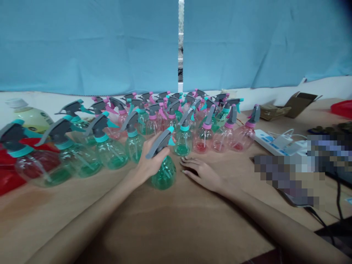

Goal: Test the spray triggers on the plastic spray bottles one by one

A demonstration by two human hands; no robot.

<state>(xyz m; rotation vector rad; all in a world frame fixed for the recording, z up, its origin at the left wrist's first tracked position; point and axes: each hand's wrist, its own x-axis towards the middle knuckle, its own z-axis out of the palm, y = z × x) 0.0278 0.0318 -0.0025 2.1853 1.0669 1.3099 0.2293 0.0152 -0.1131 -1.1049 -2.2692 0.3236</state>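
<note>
My left hand [150,159] is wrapped round the neck of a green spray bottle [164,176] with a grey and teal trigger head. That bottle is close to the tabletop, in front of the others; whether it touches the wood I cannot tell. To its right, my right hand [202,172] rests on the table, fingers stretched out, holding nothing. Just beyond the right fingertips stands another green spray bottle [182,145]. Several more line up leftward, among them a green bottle [112,154]. A pink spray bottle [202,141] and others like it stand behind and to the right.
A power strip [268,141] with plugs and cables lies at right, near a partly pixelated phone [286,183]. Cardboard boxes [298,104] are at the back right. A large capped bottle [29,115] and red plastic [9,172] are at left. Blue cloth [90,47] covers the wall.
</note>
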